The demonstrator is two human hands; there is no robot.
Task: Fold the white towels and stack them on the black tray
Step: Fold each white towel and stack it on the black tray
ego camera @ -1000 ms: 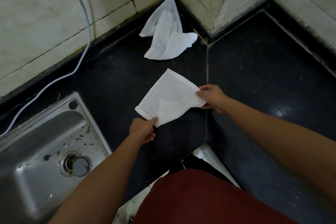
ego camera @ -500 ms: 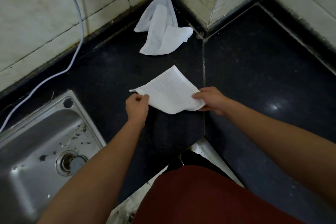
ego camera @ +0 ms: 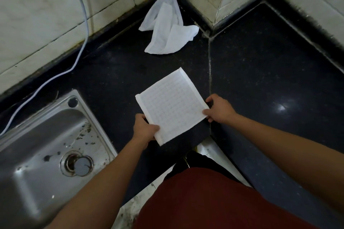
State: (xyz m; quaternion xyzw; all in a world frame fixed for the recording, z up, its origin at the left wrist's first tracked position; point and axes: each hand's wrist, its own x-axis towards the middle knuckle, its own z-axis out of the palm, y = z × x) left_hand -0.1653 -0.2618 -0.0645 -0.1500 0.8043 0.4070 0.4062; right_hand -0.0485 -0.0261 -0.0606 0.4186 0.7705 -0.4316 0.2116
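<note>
A white waffle-weave towel (ego camera: 172, 104), folded into a flat rectangle, is held above the black counter (ego camera: 270, 72). My left hand (ego camera: 144, 128) pinches its near left edge, thumb on top. At the right corner, my right hand (ego camera: 218, 108) grips the towel. A second white towel (ego camera: 167, 29) lies crumpled at the back of the counter, against the tiled wall corner. No black tray is in view.
A steel sink (ego camera: 42, 154) with a drain plug fills the lower left. A pale cable (ego camera: 80, 29) runs down the left wall onto the counter. Tiled walls close the back, with a jutting corner (ego camera: 216, 5). My red shirt (ego camera: 214, 201) is at the bottom.
The towel has gone from a loosely doubled, slanted shape to a flat, taut rectangle. My left hand moved back toward me along its left edge; my right hand kept its corner.
</note>
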